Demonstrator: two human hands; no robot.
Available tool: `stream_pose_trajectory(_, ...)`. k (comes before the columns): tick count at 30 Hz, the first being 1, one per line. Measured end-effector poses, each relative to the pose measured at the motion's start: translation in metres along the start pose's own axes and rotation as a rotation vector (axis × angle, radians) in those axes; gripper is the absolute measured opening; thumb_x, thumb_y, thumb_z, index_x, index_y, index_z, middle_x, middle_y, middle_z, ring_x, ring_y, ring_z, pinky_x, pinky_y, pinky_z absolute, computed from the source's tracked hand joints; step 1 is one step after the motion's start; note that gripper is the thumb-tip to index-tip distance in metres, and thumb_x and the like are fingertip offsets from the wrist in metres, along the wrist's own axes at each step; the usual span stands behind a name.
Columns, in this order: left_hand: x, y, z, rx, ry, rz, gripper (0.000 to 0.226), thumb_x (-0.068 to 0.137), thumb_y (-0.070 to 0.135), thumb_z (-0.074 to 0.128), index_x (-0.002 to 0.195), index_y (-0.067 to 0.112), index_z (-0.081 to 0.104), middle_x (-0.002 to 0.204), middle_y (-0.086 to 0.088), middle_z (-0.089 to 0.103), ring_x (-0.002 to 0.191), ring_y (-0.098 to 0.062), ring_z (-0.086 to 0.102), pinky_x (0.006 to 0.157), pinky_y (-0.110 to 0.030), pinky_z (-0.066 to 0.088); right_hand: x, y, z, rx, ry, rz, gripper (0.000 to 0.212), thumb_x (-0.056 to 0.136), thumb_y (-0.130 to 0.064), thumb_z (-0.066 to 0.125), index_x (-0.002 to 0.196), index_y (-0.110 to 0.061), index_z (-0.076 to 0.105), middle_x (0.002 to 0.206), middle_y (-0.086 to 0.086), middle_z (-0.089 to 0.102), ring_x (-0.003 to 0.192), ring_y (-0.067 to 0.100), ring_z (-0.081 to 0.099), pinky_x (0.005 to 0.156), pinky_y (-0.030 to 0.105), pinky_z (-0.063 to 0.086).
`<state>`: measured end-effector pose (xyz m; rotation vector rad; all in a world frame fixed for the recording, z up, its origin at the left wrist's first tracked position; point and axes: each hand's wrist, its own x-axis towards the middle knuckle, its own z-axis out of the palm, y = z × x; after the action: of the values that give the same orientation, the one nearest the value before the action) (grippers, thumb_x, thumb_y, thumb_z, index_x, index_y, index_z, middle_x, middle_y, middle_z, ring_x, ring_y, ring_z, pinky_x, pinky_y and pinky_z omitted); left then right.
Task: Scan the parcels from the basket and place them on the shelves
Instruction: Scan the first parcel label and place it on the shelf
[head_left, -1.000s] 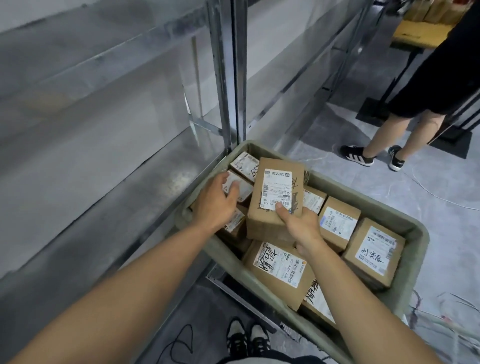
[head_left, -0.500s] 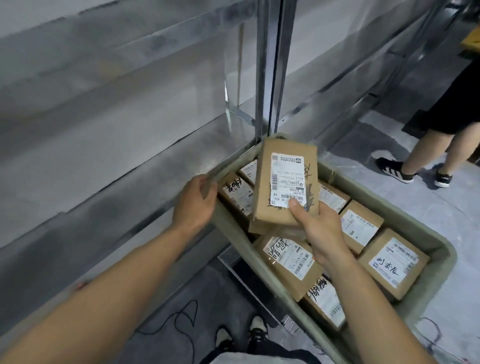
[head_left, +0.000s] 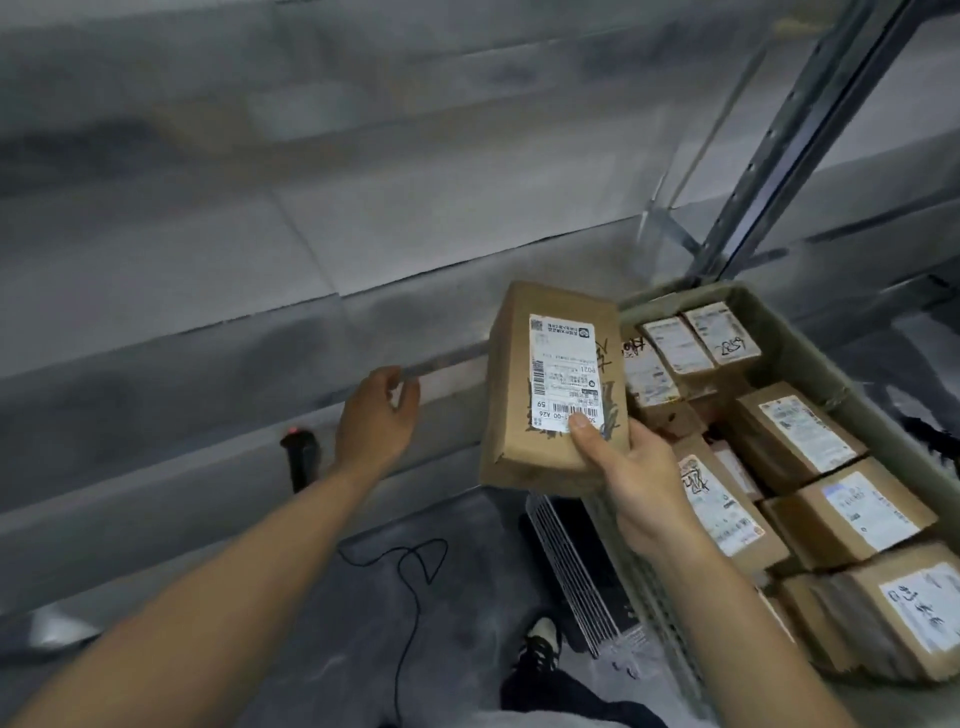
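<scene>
Right hand: the right hand holds a brown parcel up, just to the 9 o'clock side of the basket. The thumb presses on the white label near the barcode, and the other fingers are curled under the box.
Held parcel: it stands almost upright with its label facing the camera. Black pen marks are on its right side.
Left hand: the left hand reaches out at 9 o'clock from the parcel. Its fingers are loosely bent and hold nothing. The fingertips are at the front edge of the shelf.
Scanner: a black scanner with a small red light sits just at 9 o'clock from the left wrist, against the shelf edge. A thin black cord lies on the floor at 6 o'clock from it.
Basket: the grey-green basket is at 3 o'clock. It is full of more brown parcels with white labels, packed close together.
Shelves: the grey metal shelves fill the top and left. A metal post stands at 1 o'clock.
Feet: a shoe shows at 6 o'clock.
</scene>
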<state>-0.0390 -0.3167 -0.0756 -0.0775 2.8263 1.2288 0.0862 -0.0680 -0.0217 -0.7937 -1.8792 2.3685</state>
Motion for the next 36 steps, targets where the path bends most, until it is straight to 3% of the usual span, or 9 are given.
stream_pose_trajectory(4, -0.031, -0.067, -0.042, -0.012, 0.001, -0.124, 0.048, 0.107, 0.04, 0.045, 0.145, 0.011, 0.053, 0.141, -0.007, 0.061, 0.126, -0.026, 0.057, 0.095, -0.027, 0.038, -0.033, 0.037, 0.044, -0.026, -0.026, 0.062, 0.036, 0.089, -0.019, 0.076, 0.123, -0.01, 0.067, 0.111, 0.004, 0.077, 0.106, 0.021, 0.073, 0.092, 0.038, 0.057)
stream_pose_trajectory(7, -0.049, -0.113, -0.063, 0.001, -0.021, -0.19, 0.048, 0.103, 0.046, 0.043, 0.129, 0.01, 0.06, 0.128, -0.012, 0.066, 0.112, -0.027, 0.061, 0.086, -0.029, 0.042, -0.055, 0.064, 0.072, -0.051, -0.056, 0.101, 0.034, 0.09, -0.019, 0.075, 0.121, -0.01, 0.067, 0.11, 0.003, 0.078, 0.102, 0.019, 0.074, 0.081, 0.03, 0.06)
stream_pose_trajectory(10, -0.061, -0.146, -0.077, 0.002, -0.005, -0.206, 0.065, 0.094, 0.064, 0.034, 0.121, 0.011, 0.061, 0.119, -0.01, 0.068, 0.101, -0.025, 0.062, 0.077, -0.028, 0.039, -0.069, 0.091, 0.097, -0.078, -0.094, 0.134, 0.029, 0.091, -0.018, 0.074, 0.118, -0.012, 0.067, 0.107, 0.001, 0.078, 0.098, 0.017, 0.075, 0.074, 0.024, 0.06)
stream_pose_trajectory(15, -0.067, -0.182, -0.093, 0.015, 0.0, -0.221, 0.055, 0.103, 0.054, 0.04, 0.132, 0.011, 0.059, 0.127, -0.01, 0.067, 0.111, -0.026, 0.062, 0.085, -0.028, 0.043, -0.076, 0.128, 0.139, -0.126, -0.131, 0.196, 0.04, 0.087, -0.023, 0.078, 0.123, -0.009, 0.067, 0.11, 0.005, 0.077, 0.104, 0.024, 0.074, 0.094, 0.043, 0.058)
stream_pose_trajectory(20, -0.06, -0.211, -0.101, 0.0, 0.016, -0.253, 0.044, 0.107, 0.043, 0.046, 0.129, 0.007, 0.059, 0.119, -0.009, 0.066, 0.1, -0.02, 0.058, 0.08, -0.028, 0.038, -0.066, 0.157, 0.168, -0.143, -0.158, 0.236, 0.04, 0.087, -0.023, 0.078, 0.123, -0.01, 0.067, 0.111, 0.005, 0.077, 0.105, 0.023, 0.074, 0.099, 0.047, 0.055)
stream_pose_trajectory(23, -0.047, -0.236, -0.094, -0.038, 0.039, -0.287, 0.052, 0.106, 0.048, 0.047, 0.138, 0.009, 0.056, 0.133, -0.012, 0.062, 0.116, -0.026, 0.06, 0.095, -0.033, 0.045, -0.048, 0.178, 0.177, -0.159, -0.169, 0.252, 0.042, 0.086, -0.024, 0.078, 0.124, -0.01, 0.066, 0.113, 0.004, 0.077, 0.108, 0.022, 0.073, 0.103, 0.048, 0.053)
stream_pose_trajectory(27, -0.019, -0.283, -0.067, -0.102, 0.097, -0.356, 0.068, 0.1, 0.062, 0.048, 0.152, 0.019, 0.045, 0.153, -0.007, 0.049, 0.135, -0.025, 0.05, 0.116, -0.04, 0.039, -0.012, 0.215, 0.184, -0.204, -0.19, 0.243, 0.045, 0.083, -0.027, 0.079, 0.124, -0.01, 0.067, 0.115, 0.003, 0.076, 0.109, 0.021, 0.072, 0.102, 0.047, 0.053)
stream_pose_trajectory(36, 0.074, -0.377, 0.015, -0.088, 0.191, -0.433, 0.077, 0.093, 0.071, 0.054, 0.149, 0.018, 0.046, 0.142, -0.016, 0.052, 0.128, -0.036, 0.054, 0.107, -0.048, 0.047, 0.055, 0.298, 0.192, -0.302, -0.23, 0.16, 0.036, 0.086, -0.028, 0.077, 0.119, -0.014, 0.069, 0.108, -0.004, 0.078, 0.103, 0.014, 0.074, 0.089, 0.032, 0.059)
